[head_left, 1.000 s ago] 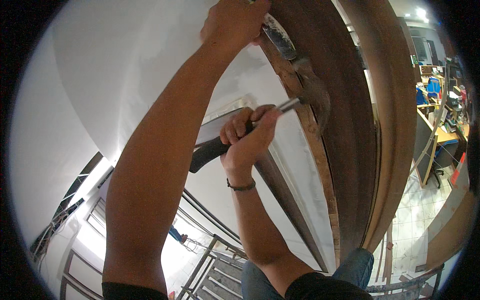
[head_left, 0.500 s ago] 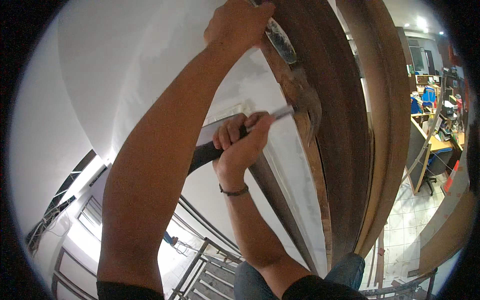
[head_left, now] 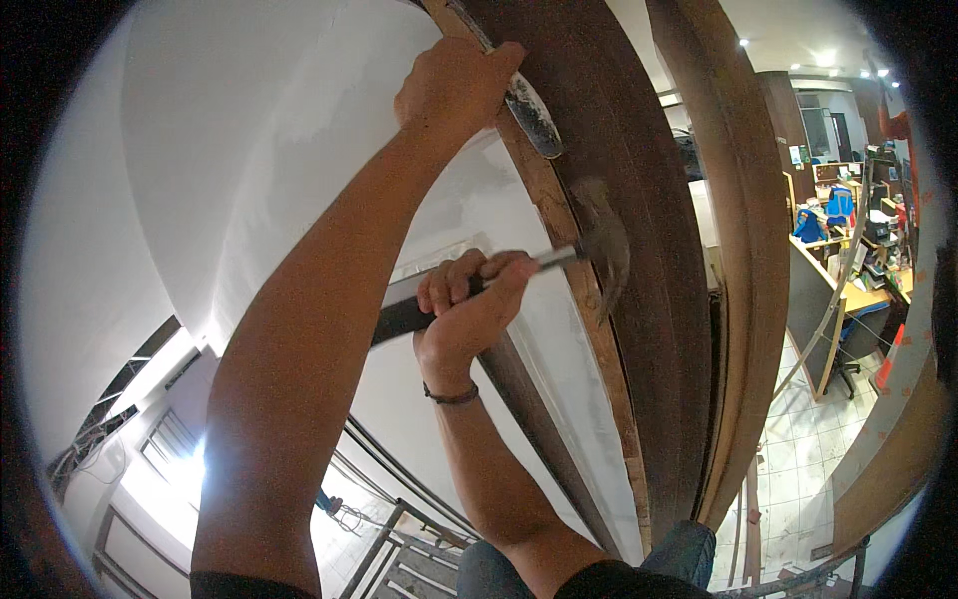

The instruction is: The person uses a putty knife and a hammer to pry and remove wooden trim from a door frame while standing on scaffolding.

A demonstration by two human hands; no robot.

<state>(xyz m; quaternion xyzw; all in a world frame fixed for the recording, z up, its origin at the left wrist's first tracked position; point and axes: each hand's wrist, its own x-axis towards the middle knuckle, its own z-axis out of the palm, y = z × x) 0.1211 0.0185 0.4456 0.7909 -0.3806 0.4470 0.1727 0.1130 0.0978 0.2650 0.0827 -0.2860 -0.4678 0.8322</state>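
High in the view, my left hand [head_left: 459, 88] is closed around a narrow, paint-smeared, chisel-like tool [head_left: 534, 118]. Its rounded end points down, while its thin upper part lies along the edge of a dark brown wooden panel [head_left: 639, 200]. Below it, my right hand [head_left: 477, 299] grips a claw hammer [head_left: 402, 317] by its black handle. The hammer's head is blurred by motion in front of the panel, a little below the tool's rounded end and apart from it. A rough, lighter wood strip [head_left: 589, 329] runs down the panel's left edge.
A white wall [head_left: 299, 140] fills the left. Another curved brown board [head_left: 743, 250] stands to the right. Lower down are a slatted metal frame [head_left: 414, 559] and my knees [head_left: 684, 554]. Far right, desks [head_left: 866, 299] and an office chair [head_left: 846, 374] stand on a tiled floor.
The view has shifted, so the boards and the tool appear farther left. My right hand has lowered the hammer head away from the tool's end. Both hands keep their grips.
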